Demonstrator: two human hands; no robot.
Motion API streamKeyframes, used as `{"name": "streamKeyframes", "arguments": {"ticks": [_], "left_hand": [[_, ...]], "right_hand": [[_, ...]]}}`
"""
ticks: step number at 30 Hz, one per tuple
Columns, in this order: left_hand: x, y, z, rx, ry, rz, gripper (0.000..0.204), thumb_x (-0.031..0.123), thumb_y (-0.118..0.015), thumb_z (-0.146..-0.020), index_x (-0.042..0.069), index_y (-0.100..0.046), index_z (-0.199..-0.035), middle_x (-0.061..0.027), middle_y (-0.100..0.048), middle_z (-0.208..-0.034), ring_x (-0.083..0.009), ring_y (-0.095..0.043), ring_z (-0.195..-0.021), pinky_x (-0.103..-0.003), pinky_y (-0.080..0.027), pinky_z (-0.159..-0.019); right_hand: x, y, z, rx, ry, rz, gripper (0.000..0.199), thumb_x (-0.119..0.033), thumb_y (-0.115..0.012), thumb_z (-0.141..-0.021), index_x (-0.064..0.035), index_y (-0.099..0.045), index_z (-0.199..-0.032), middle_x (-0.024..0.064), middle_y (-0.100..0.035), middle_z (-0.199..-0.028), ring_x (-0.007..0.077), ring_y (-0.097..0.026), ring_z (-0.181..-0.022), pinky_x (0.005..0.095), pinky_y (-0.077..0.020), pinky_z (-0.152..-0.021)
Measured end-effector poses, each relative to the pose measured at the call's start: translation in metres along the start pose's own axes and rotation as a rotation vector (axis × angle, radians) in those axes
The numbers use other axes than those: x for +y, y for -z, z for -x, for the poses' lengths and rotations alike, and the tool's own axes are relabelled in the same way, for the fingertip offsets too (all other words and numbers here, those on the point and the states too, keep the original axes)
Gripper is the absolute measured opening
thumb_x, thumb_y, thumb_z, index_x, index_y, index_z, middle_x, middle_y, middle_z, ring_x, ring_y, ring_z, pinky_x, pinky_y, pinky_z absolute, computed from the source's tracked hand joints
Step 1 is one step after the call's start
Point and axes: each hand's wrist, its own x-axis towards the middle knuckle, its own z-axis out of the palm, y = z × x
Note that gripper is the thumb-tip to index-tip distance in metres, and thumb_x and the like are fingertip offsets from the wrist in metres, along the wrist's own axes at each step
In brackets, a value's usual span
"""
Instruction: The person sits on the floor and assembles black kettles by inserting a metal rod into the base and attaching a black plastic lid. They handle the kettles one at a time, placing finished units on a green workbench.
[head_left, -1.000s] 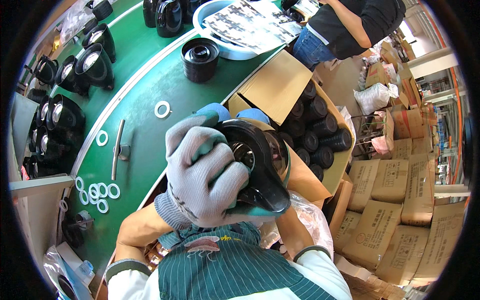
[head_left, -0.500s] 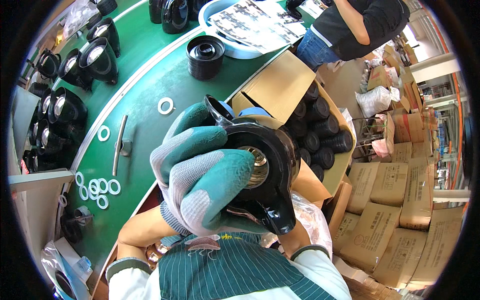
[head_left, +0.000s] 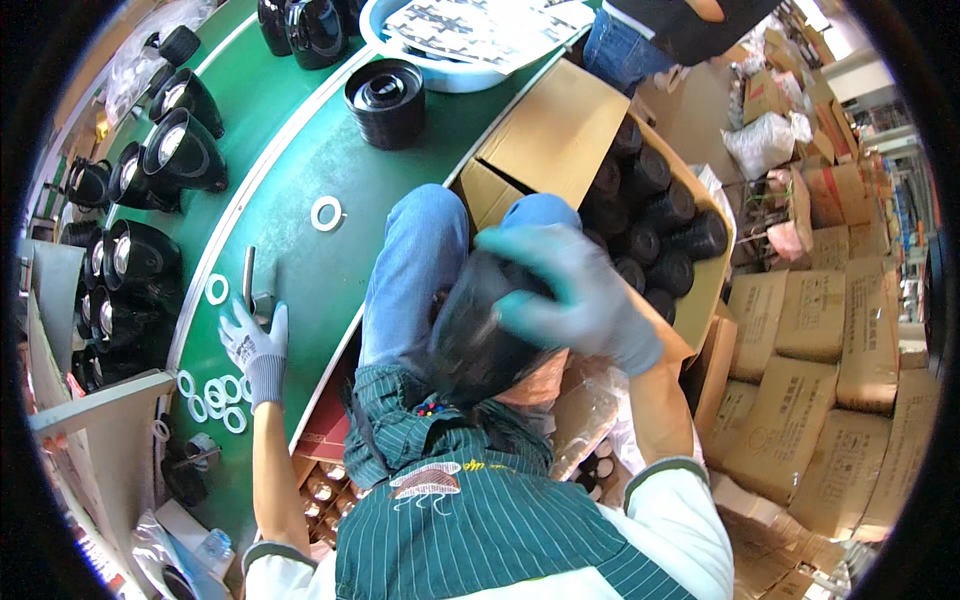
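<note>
My right hand (head_left: 590,300), in a grey and green glove and smeared by motion, grips a glossy black jug (head_left: 475,335) over my lap. The jug is blurred too and lies tilted between my knees and apron. On the green table, my gloved left hand (head_left: 255,345) reaches to a T-shaped metal tool (head_left: 249,272), fingers spread around its stub. Whether the fingers touch the tool, I cannot tell. White rings (head_left: 215,397) lie in a cluster below this hand. Single rings rest beside the tool (head_left: 216,289) and farther right (head_left: 326,213).
Black jugs (head_left: 185,150) line the table's left side. A stack of black round parts (head_left: 386,105) stands near a blue basin (head_left: 450,75). At right, an open carton (head_left: 560,125) holds black cylindrical parts; stacked cartons (head_left: 790,390) stand beyond. Another person (head_left: 625,50) is at the back.
My left hand has left the jug and moved left to the metal tool. The jug has come down toward my lap, my right hand now showing on it. The view has shifted slightly.
</note>
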Motion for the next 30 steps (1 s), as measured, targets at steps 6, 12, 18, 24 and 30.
{"name": "streamKeyframes", "arguments": {"ticks": [6,12,18,24,30], "left_hand": [[-0.026,-0.013,-0.008,-0.144,0.073,0.170,0.054,0.028,-0.067,-0.097,0.003,-0.055,-0.144,-0.0260,-0.066,-0.121,-0.0393,-0.068,-0.102,-0.045,-0.055,-0.089],[0.078,0.089,-0.030,-0.477,0.002,1.035,0.042,0.006,-0.071,-0.096,-0.005,-0.063,-0.136,-0.0054,-0.073,-0.102,-0.0098,-0.067,-0.088,-0.025,-0.055,-0.076],[0.188,0.161,-0.033,-0.835,-0.965,0.662,0.066,0.027,-0.080,-0.079,0.005,-0.061,-0.139,-0.0180,-0.068,-0.099,-0.0343,-0.071,-0.088,-0.042,-0.057,-0.082],[0.198,0.174,0.010,-0.622,-0.913,0.433,0.063,0.027,-0.076,-0.086,0.006,-0.056,-0.142,-0.0163,-0.063,-0.102,-0.0334,-0.071,-0.086,-0.041,-0.057,-0.074],[0.201,0.158,0.020,-0.565,-0.737,0.642,0.037,0.026,-0.068,-0.093,0.002,-0.070,-0.122,-0.0160,-0.070,-0.095,-0.0339,-0.072,-0.081,-0.040,-0.057,-0.073]], "right_hand": [[0.038,-0.107,0.005,0.337,0.024,-0.068,0.062,-0.055,-0.061,-0.098,-0.0074,-0.064,-0.136,0.0184,-0.068,-0.127,0.0377,-0.062,-0.117,0.0489,-0.0470,-0.101],[0.043,-0.136,0.010,0.567,-0.366,-1.158,0.087,-0.068,-0.027,-0.106,-0.0015,-0.026,-0.163,0.0232,-0.051,-0.151,0.0330,-0.060,-0.128,0.0433,-0.0457,-0.112],[0.009,-0.116,0.009,0.592,-0.404,-1.598,0.077,-0.061,-0.032,-0.109,-0.0068,-0.022,-0.163,0.0274,-0.056,-0.144,0.0351,-0.064,-0.124,0.0474,-0.0520,-0.109],[0.081,-0.103,-0.017,0.249,-0.097,-1.459,0.060,-0.037,-0.036,-0.113,-0.0003,-0.031,-0.159,0.0205,-0.069,-0.121,0.0351,-0.068,-0.118,0.0502,-0.0519,-0.109],[0.072,-0.106,-0.003,0.058,0.199,-1.966,0.040,-0.024,-0.050,-0.107,0.0010,-0.056,-0.138,0.0042,-0.070,-0.090,0.0241,-0.068,-0.099,0.0446,-0.0513,-0.105]]}}
